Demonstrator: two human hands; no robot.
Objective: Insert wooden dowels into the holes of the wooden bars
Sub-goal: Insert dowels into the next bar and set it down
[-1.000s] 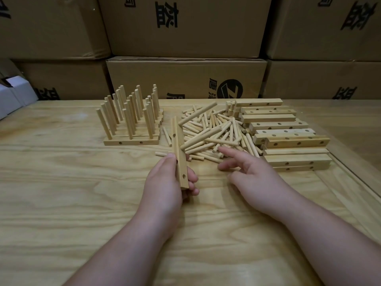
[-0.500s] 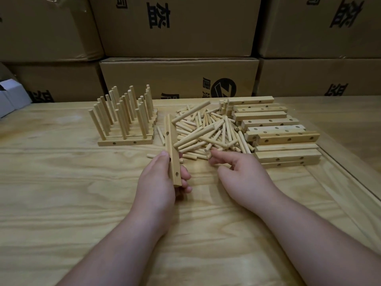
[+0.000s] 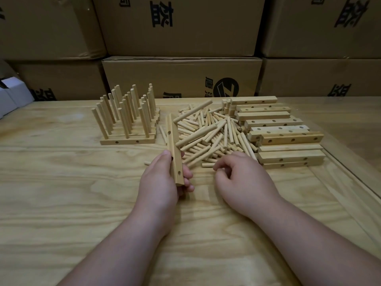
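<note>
My left hand (image 3: 162, 178) grips a wooden bar (image 3: 174, 149) by its near end. The bar points away from me, and two holes show on its side. My right hand (image 3: 241, 178) hovers at the near edge of the loose dowel pile (image 3: 208, 133). Its fingers are curled, with the fingertips right beside a short dowel (image 3: 208, 165). Whether they pinch it is not visible. A stack of bare bars (image 3: 288, 139) lies to the right of the pile. Finished bars with upright dowels (image 3: 127, 120) stand at the back left.
All of this lies on a light wooden table (image 3: 82, 203). Its right part has a raised strip (image 3: 350, 182) running diagonally. Cardboard boxes (image 3: 181, 77) form a wall along the far edge. White boxes (image 3: 10, 98) sit at the far left.
My right hand drew back from the dowel pile towards me and its fingers curled in from outstretched. My left hand kept its grip on the bar, nearly still.
</note>
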